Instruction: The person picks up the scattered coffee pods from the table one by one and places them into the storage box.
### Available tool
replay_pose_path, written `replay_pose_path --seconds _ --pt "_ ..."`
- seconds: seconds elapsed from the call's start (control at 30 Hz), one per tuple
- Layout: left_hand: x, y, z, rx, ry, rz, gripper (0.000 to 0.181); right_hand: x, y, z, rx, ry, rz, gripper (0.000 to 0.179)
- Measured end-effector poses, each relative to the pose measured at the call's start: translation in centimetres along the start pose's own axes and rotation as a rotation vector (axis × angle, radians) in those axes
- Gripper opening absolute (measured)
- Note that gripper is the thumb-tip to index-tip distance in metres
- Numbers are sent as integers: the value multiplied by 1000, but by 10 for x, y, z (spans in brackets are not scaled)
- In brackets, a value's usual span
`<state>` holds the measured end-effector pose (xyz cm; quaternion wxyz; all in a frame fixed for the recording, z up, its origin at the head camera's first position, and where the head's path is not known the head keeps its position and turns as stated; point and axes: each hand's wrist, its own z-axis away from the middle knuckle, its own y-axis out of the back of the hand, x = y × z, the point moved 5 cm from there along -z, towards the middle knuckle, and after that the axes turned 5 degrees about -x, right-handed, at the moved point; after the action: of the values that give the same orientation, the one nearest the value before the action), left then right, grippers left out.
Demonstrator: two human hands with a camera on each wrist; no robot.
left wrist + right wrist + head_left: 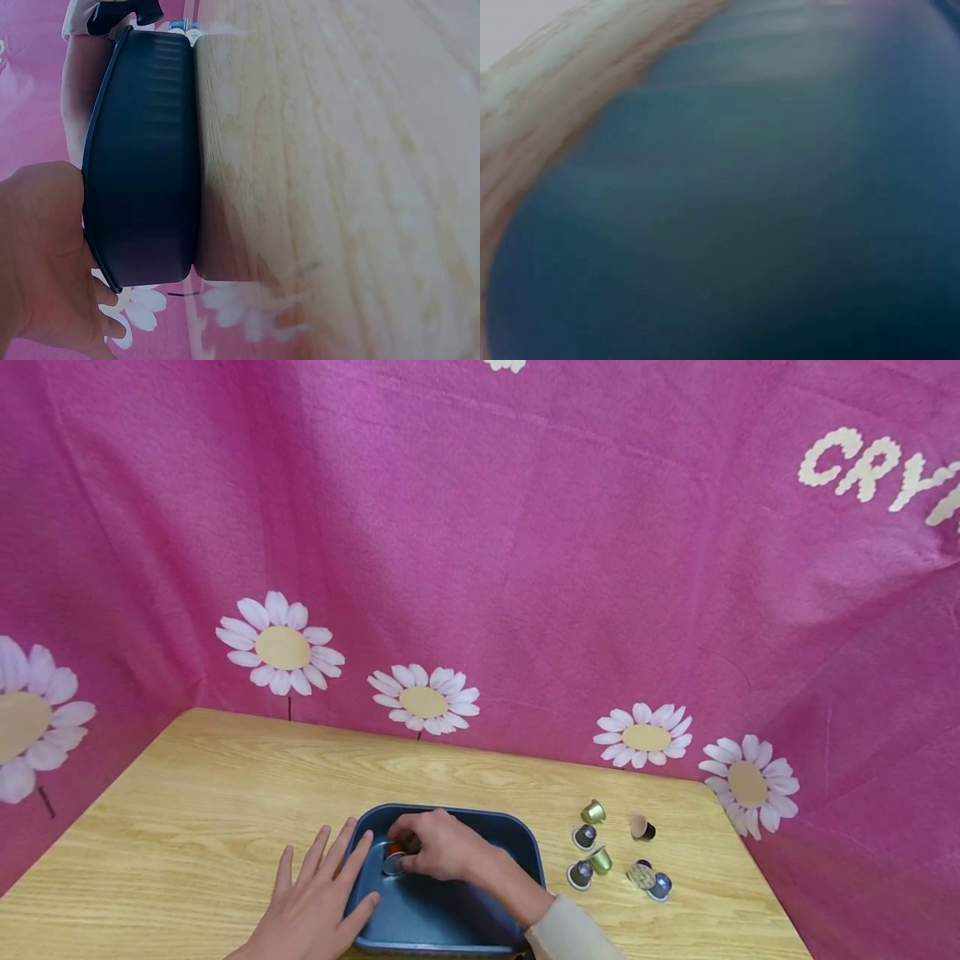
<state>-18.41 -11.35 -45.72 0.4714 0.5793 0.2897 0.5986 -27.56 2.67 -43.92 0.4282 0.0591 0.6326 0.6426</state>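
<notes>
A dark blue rectangular pan (pixel 431 917) rests on the wooden table. My left hand (pixel 315 893) lies with fingers spread and straight against the pan's left rim, its thumb reaching over the edge. In the left wrist view that hand (pixel 45 259) is beside the rim of the pan's tall side wall (pixel 142 161). My right hand (pixel 442 850) reaches down inside the pan near its left wall. Thumb and fingers pinch a coffee capsule (pixel 393 850), orange-red with a pale round rim, partly hidden by the fingers. The right wrist view is filled by blurred pan surface (pixel 742 187).
On the table (pixel 225 802) right of the pan stand and lie several more coffee capsules, among them a green-gold one (pixel 593 812), a dark one (pixel 581 875) and a blue one (pixel 659 887). A pink cloth (pixel 525 568) with daisies hangs behind the table.
</notes>
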Motion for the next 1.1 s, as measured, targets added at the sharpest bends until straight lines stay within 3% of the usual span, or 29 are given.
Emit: replay_pose_path --seconds 0.33,0.7,0.83,1.1 --pt "3 1 1 27 -13 -12 76 6 29 36 26 -48 -67 36" --pt "2 0 2 26 -18 -4 76 32 46 111 128 -70 -161 31" --pt "1 1 2 33 -23 2 76 48 52 135 212 -74 -227 29" --pt "2 0 2 45 -24 -7 75 86 65 182 397 -112 -261 26"
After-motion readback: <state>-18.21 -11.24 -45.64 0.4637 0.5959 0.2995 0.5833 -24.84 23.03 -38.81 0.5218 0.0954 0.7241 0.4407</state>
